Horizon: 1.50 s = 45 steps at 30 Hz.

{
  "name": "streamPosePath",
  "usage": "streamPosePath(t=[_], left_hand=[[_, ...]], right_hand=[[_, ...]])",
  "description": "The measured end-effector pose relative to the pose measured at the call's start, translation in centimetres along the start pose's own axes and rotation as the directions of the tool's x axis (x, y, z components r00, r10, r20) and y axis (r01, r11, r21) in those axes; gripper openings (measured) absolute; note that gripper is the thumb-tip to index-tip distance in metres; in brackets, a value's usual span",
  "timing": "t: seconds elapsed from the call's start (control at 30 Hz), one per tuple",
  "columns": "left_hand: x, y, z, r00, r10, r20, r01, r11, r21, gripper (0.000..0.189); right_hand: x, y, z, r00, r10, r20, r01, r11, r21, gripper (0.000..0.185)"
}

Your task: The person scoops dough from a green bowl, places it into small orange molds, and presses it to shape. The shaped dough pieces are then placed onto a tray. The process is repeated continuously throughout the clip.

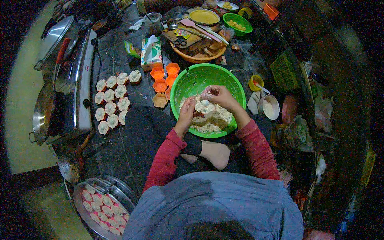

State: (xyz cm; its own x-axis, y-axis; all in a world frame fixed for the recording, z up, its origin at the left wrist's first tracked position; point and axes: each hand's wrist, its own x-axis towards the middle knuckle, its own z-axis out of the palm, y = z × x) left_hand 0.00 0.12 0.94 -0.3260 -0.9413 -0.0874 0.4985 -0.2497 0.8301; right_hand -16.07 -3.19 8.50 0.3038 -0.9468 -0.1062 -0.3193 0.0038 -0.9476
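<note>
A large green plastic bowl [210, 70] holds a pale, lumpy dough-like mixture [220, 111] with a darker patch, and a small white ball [205, 102] lies on it. My left hand [187, 110] is over the bowl's left part, fingers together, with a bit of reddish-brown stuff near its fingertips; whether it grips this is unclear. My right hand [218, 95] is bent above the mixture, thumb and fingers nearly meeting; what lies between them cannot be made out. Left of the bowl stand empty orange flower-shaped moulds [160, 85] and several moulds filled with white mixture [111, 107].
At the left is a gas stove [85, 81] with a wok [45, 111]. A steamer tray [78, 204] of filled moulds sits lower left. Beyond the bowl are a tissue box [152, 52] and an orange basin [198, 58]; a small pan [269, 107] lies right.
</note>
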Motion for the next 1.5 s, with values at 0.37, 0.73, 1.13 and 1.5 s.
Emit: streamPosePath(t=[0.37, 0.73, 1.13, 1.5], left_hand=[[-0.5, -0.6, -0.4, 0.985, -0.157, -0.073, 0.152, 0.986, -0.072, 0.046], [-0.7, 0.0, 0.0, 0.992, -0.024, 0.123, 0.037, 0.994, -0.105, 0.045], [-1.0, 0.7, 0.5, 0.998, 0.001, 0.057, 0.0, 1.0, -0.022, 0.046], [-1.1, 0.8, 0.6, 0.992, -0.119, -0.047, 0.12, 0.993, 0.021, 0.049]], right_hand=[[-1.4, 2.7, 1.6, 0.913, 0.148, -0.381, -0.117, 0.988, 0.102, 0.018], [-2.7, 4.4, 1.6, 0.858, 0.362, -0.364, -0.171, 0.87, 0.463, 0.026], [-3.4, 3.3, 2.4, 0.889, -0.036, -0.457, 0.031, 0.999, -0.018, 0.03], [-2.1, 2.1, 1.1, 0.954, -0.027, -0.299, 0.069, 0.989, 0.13, 0.022]])
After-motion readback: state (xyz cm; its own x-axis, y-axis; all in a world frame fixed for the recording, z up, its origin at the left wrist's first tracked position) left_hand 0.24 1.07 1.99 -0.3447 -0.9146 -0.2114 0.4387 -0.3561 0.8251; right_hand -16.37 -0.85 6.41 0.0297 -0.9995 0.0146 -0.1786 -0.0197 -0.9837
